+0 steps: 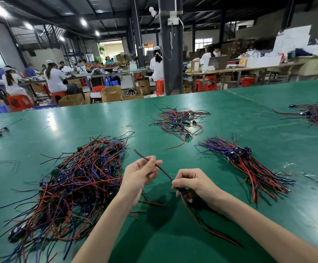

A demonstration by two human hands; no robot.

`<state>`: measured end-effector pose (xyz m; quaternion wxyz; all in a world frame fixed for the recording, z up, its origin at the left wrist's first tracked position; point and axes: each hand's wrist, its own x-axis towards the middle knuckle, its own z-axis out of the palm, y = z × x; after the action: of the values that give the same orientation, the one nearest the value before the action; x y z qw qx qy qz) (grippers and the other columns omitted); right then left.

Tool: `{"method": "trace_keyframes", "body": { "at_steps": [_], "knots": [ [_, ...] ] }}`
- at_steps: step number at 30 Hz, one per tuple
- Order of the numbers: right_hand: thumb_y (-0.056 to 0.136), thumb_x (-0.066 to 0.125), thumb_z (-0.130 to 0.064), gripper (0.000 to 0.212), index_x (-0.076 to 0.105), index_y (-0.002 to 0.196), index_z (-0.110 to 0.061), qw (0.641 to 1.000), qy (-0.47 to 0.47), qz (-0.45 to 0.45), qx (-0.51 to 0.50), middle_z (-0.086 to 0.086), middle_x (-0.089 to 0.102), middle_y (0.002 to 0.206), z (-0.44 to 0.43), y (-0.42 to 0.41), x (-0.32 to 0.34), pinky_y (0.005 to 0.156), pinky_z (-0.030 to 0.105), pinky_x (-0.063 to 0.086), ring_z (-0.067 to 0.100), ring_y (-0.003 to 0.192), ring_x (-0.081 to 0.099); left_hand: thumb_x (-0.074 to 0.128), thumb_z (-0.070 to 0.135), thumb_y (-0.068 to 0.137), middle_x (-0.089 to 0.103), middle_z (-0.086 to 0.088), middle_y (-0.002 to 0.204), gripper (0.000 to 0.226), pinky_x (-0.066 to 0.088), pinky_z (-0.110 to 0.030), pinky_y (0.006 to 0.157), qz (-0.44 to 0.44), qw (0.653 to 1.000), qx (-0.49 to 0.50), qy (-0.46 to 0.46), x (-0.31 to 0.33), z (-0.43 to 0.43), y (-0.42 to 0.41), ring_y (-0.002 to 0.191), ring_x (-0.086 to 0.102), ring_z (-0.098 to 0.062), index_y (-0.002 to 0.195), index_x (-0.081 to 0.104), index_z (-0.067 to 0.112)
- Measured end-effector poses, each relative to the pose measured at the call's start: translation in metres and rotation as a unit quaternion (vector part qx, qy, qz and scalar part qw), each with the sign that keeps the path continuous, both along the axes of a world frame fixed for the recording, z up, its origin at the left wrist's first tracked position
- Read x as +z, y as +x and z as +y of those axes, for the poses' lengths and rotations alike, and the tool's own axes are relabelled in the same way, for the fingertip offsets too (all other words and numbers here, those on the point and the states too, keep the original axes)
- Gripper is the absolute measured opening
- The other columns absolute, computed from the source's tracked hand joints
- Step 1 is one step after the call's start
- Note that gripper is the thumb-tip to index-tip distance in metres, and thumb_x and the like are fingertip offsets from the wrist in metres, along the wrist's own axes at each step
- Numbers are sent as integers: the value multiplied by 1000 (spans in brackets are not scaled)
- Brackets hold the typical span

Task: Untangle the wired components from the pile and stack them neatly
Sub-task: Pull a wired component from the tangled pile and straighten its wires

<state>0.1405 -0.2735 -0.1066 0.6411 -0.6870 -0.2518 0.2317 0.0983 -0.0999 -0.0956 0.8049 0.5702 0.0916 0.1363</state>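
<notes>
Green table (230,114) is carrying the work: the tangled pile (78,177) is lying near left and the neat stack (249,160) right, so sorting is likely running left to right. Between them, the right hand (194,185) is pinching one component (182,190) by its body while the left hand (141,175) is pinching its wire (164,171), probably drawing it straight for stacking.

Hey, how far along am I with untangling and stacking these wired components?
Done: a neat stack of aligned components lies right of your hands. In hand: one wired component, the left hand pinching its wires, the right hand gripping its body. Left: the large tangled pile on your left and a smaller tangle farther back. Most remains.
</notes>
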Motion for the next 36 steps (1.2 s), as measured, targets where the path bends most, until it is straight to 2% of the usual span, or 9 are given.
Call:
{"method": "trace_keyframes", "body": {
  "at_steps": [3, 7, 10, 16, 19, 23, 27, 32, 36],
  "knots": [
    [85, 62, -4, 21, 61, 65, -10, 1000, 17, -5, -17, 9, 62, 56, 0, 1, 0, 38, 19, 36, 9, 45, 50, 56, 3, 89, 74, -9, 84, 12, 54, -18, 61, -2, 1000, -29, -5, -2, -6, -2, 61, 63, -7, 101, 59, 1],
    [85, 63, -5, 21, 62, 65, -10, 1000, 8, 1, -4, 10, 63, 57, 0, 0, 1, 38, 19, 37, 10, 44, 51, 56, 3, 90, 71, -8, 79, 12, 53, -17, 60, -15, 999, -26, 33, -3, -10, -5, 60, 59, -7, 85, 67, -1],
    [86, 63, -7, 19, 62, 67, -10, 1000, 0, 8, 11, 9, 64, 59, 0, 0, 2, 38, 19, 38, 9, 46, 54, 55, 3, 91, 71, -9, 75, 19, 53, -17, 58, -9, 1000, -11, 15, -2, -10, -5, 58, 59, -8, 78, 68, 1],
    [84, 66, -7, 23, 64, 63, -14, 1000, -2, 14, 13, 11, 65, 68, 1, 0, 1, 38, 19, 39, 12, 53, 55, 53, 6, 94, 71, -9, 73, 20, 52, -16, 54, 16, 999, -15, -38, -1, -11, -4, 56, 61, -8, 82, 67, -1],
    [83, 67, -5, 19, 66, 65, -11, 999, 18, 2, -27, 5, 61, 63, 3, 1, 1, 39, 19, 39, 8, 50, 50, 53, 7, 93, 71, -8, 81, 14, 53, -19, 55, 17, 998, -21, -50, 0, -13, -3, 60, 61, -9, 91, 65, 0],
    [84, 66, -7, 15, 67, 69, -10, 991, 81, 28, -102, -1, 58, 60, 2, 7, 4, 45, 17, 34, 8, 52, 46, 57, 9, 91, 69, -8, 84, 9, 54, -21, 58, 60, 996, -63, 11, -7, -25, -5, 66, 59, -13, 92, 64, 3],
    [83, 69, -14, 19, 69, 65, -12, 985, 71, 9, -158, -4, 63, 58, 1, 9, 5, 50, 18, 30, 3, 51, 46, 57, 8, 91, 64, -6, 69, 10, 53, -20, 59, 67, 987, -134, 63, -18, -51, -11, 58, 59, -9, 88, 63, 0],
    [81, 70, -24, 19, 70, 68, -10, 983, 81, 24, -161, -1, 61, 59, 3, 11, 2, 55, 27, 31, 13, 58, 46, 57, 2, 91, 64, -7, 65, 9, 53, -21, 56, 71, 990, -117, 19, -19, -55, -12, 56, 61, -9, 88, 63, -4],
    [78, 69, -35, 28, 69, 76, -7, 992, 43, 52, -104, 3, 59, 63, 1, 12, 2, 54, 25, 33, 14, 58, 47, 56, 1, 90, 63, -4, 62, 9, 52, -20, 53, 61, 995, -85, 6, -16, -51, -11, 53, 59, -7, 86, 63, -4]
  ]
}}
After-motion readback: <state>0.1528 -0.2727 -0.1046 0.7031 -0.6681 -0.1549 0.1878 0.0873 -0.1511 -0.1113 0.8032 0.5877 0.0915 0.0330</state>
